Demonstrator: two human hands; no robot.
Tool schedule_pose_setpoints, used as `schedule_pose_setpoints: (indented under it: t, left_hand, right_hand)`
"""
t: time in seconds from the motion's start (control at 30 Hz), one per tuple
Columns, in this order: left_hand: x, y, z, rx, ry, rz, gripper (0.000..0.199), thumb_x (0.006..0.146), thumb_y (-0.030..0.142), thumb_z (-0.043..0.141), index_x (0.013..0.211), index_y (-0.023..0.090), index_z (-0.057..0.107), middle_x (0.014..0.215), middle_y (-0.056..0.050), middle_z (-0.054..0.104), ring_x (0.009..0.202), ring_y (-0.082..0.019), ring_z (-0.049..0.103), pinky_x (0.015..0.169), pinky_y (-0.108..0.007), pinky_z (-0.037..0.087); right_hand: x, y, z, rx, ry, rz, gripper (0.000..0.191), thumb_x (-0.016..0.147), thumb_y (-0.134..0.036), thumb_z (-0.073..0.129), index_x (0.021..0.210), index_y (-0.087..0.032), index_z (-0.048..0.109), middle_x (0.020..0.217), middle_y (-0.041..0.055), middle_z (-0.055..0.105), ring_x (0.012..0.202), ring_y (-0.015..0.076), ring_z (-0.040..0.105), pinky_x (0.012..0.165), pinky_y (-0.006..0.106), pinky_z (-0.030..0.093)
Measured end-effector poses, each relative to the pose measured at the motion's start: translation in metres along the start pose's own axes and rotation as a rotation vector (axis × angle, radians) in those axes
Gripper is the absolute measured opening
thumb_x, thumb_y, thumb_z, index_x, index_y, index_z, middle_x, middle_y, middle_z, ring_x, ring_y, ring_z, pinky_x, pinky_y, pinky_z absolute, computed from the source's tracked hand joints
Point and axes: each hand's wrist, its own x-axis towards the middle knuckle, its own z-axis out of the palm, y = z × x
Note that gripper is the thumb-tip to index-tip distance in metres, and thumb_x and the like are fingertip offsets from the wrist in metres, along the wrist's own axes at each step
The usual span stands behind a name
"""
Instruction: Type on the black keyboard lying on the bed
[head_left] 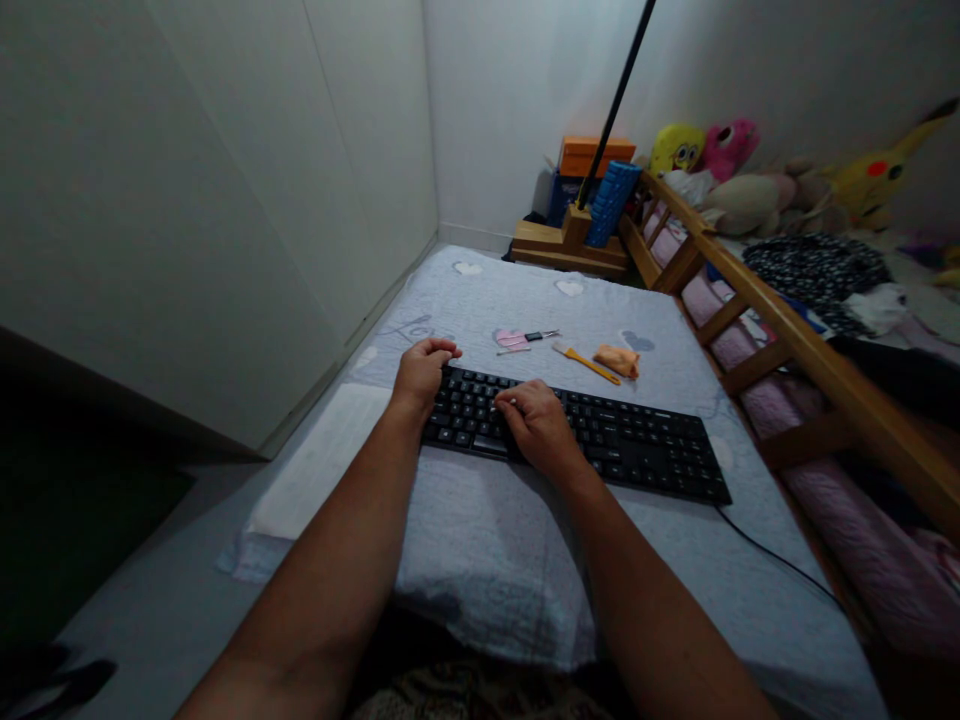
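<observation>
A black keyboard [637,450] lies on a pale blue cloth with heart patterns. At the keyboard's upper left corner, my left hand [421,378] has its fingers curled round the edge. My right hand [536,420] is over the left half of the keys, thumb and fingers pinched together. A small pale tip shows at that pinch, too small to name. Beyond the keyboard lie a yellow-handled brush [592,367], a folded orange cloth [616,361], a small tool with a black grip [540,336] and a thin white stick [514,351].
The patterned cloth [480,530] covers the work surface. A white sheet-like piece [322,465] lies at left, beside a pale cabinet panel [225,200]. The keyboard cable [780,555] runs off right toward a wooden bed rail [810,350]. A wooden stand [576,235] with a black pole is behind.
</observation>
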Motion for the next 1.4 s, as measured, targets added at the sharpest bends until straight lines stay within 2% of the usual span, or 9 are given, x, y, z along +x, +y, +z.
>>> schedule_pose_setpoints:
  t: [1.4]
  left_hand:
    - [0.0008, -0.0011, -0.0004, -0.007, -0.003, 0.012, 0.01, 0.064, 0.018, 0.061, 0.073, 0.019, 0.065, 0.077, -0.004, 0.071, 0.081, -0.019, 0.063, 0.085, -0.033, 0.046]
  right_hand:
    - [-0.0012, -0.0039, 0.0004, 0.041, -0.02, -0.042, 0.016, 0.093, -0.014, 0.058, 0.087, -0.02, 0.073, 0.087, 0.0063, 0.074, 0.088, 0.0217, 0.061, 0.086, 0.036, 0.046]
